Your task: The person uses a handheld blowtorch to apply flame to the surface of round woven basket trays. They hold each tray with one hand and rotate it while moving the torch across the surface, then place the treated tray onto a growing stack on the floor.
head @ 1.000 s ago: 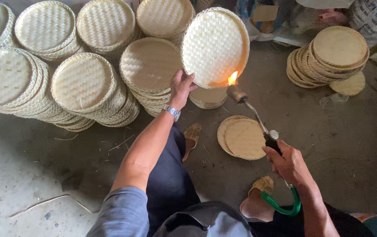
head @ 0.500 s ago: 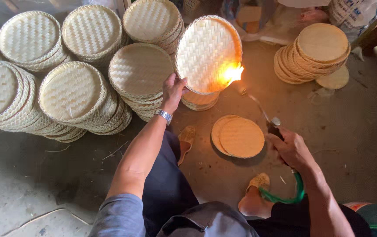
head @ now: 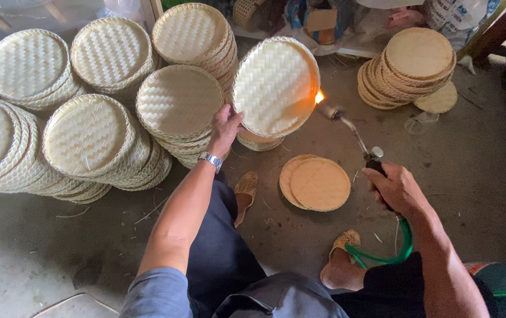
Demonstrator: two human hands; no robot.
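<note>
Woven tray (head: 275, 87) is gripped by left hand (head: 225, 126) at its lower-left rim, upper centre. Torch (head: 356, 136), clasped in right hand (head: 399, 189), is aimed up-left; flame (head: 319, 97) prob. touching tray's right edge.

Tray stacks (head: 97, 135) lie left, flat discs (head: 318, 182) on the floor (head: 471, 176) (between the feet), another stack (head: 409, 68) right.

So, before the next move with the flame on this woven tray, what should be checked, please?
1. Left hand grips the held tray at its lower left rim: ok.
2. Right hand is closed on the torch handle: ok.
3. Flame meets the tray's right rim, away from the left hand's fingers: ok.
4. Green hose is free of kinks: cannot tell, partly hidden.
5. Flame is clear of the tray stacks behind: ok.
6. Rim is scorched: cannot tell.
</note>
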